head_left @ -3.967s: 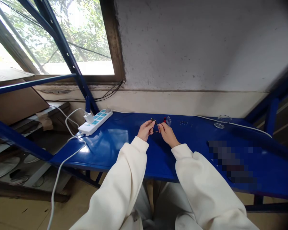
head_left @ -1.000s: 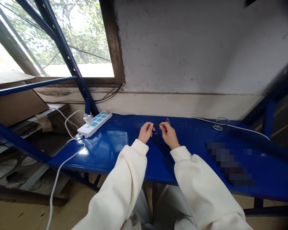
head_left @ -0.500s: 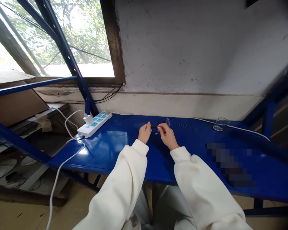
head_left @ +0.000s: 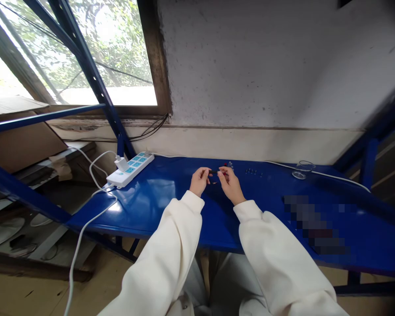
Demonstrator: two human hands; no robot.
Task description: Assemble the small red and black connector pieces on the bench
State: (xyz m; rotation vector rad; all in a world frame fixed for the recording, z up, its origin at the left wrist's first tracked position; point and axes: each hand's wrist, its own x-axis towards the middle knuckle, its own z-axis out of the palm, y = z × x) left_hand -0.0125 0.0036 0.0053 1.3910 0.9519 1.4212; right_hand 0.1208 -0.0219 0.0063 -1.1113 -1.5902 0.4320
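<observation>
My left hand point(head_left: 199, 181) and my right hand point(head_left: 229, 184) meet above the blue metal table point(head_left: 171, 202). Both pinch a small dark part point(head_left: 213, 172) held between them, one hand at each end. It is too small to name. Just behind my right hand lie a tiny red piece point(head_left: 225, 166) and a small clear piece point(head_left: 230, 164). A short row of little dark parts point(head_left: 253, 171) lies on the table to the right of them. White sleeves cover both forearms.
A white power strip point(head_left: 130, 169) with blue sockets and a plugged-in white cable lies at the table's left end. A clear glass dish point(head_left: 302, 169) and a thin white cable point(head_left: 335, 175) sit at the back right. Blue frame bars and a window stand to the left.
The two hands have stayed close together over the same spot, turning slightly on the small dark part. Nothing else on the table has moved.
</observation>
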